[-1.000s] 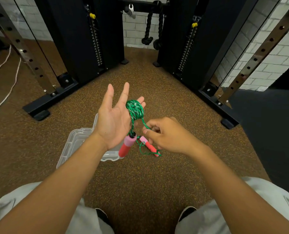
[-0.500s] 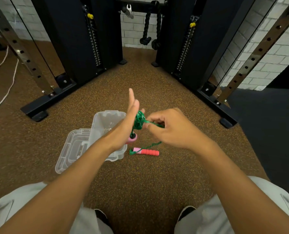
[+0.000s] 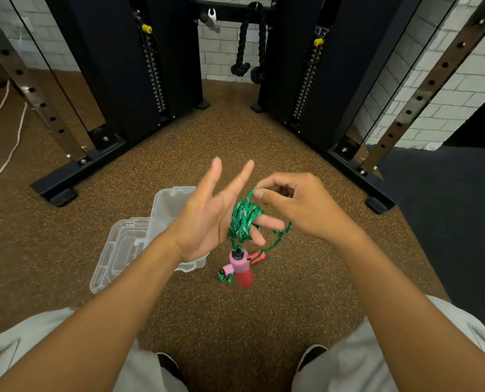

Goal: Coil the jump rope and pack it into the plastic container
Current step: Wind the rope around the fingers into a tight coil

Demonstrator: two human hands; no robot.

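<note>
Head view: clear plastic container (image 3: 166, 210) open, nothing visible inside.

Both bare forearms reach forward from the bottom corners. The left hand (image 3: 207, 219) is held palm up, fingers straight and spread, with turns of green rope (image 3: 242, 219) wound around two of them. The right hand (image 3: 298, 205), knuckles up, pinches a strand of the rope between thumb and curled fingers, just beside the left fingertips.
</note>
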